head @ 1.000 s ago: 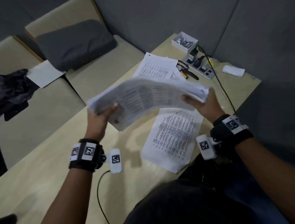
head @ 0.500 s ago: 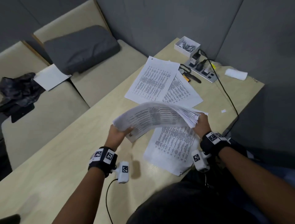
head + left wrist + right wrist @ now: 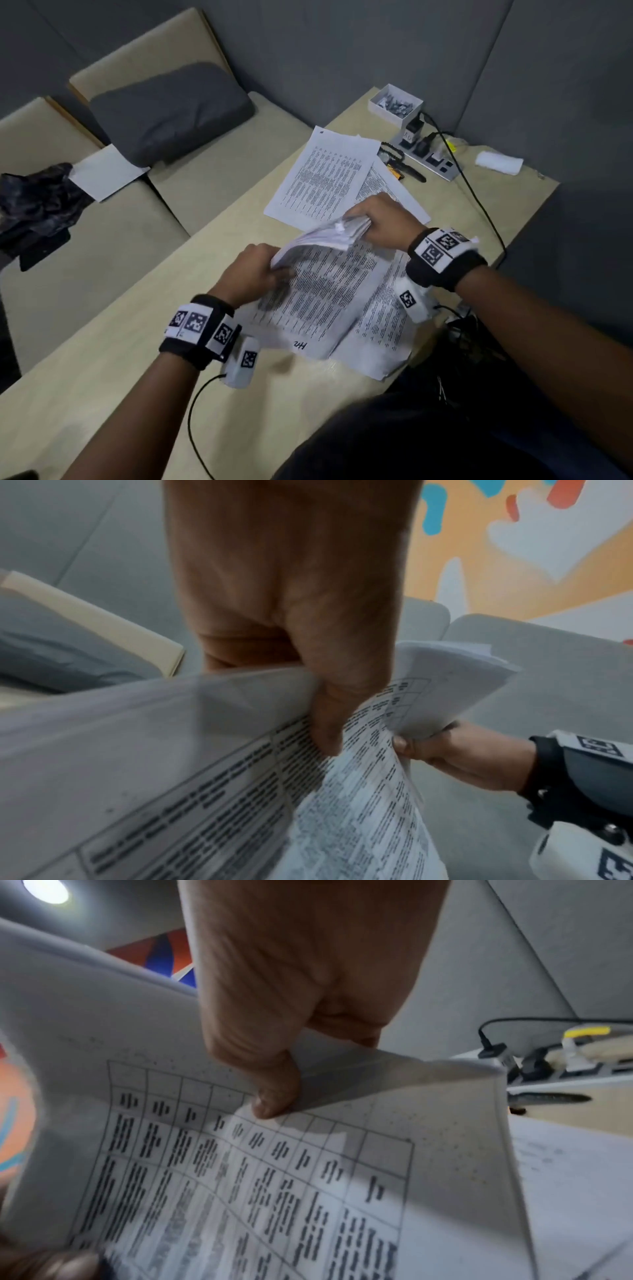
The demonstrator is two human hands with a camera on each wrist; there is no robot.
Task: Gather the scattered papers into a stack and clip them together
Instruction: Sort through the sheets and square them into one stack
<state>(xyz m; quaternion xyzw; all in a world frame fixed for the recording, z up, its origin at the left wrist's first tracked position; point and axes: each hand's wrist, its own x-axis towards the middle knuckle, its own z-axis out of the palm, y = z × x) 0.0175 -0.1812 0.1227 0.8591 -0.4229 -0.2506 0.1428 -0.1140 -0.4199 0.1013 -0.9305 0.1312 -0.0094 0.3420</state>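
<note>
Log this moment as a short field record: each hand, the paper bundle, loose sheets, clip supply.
left hand: grips the bundle's left edge
right hand: grips the bundle's far right corner
paper bundle: held upright, lower edge on the table
loose sheets: two overlapping beyond the hands; another sheet under the bundle
clip box: white, at the far table corner, beside the power strip
clipped: not yet
</note>
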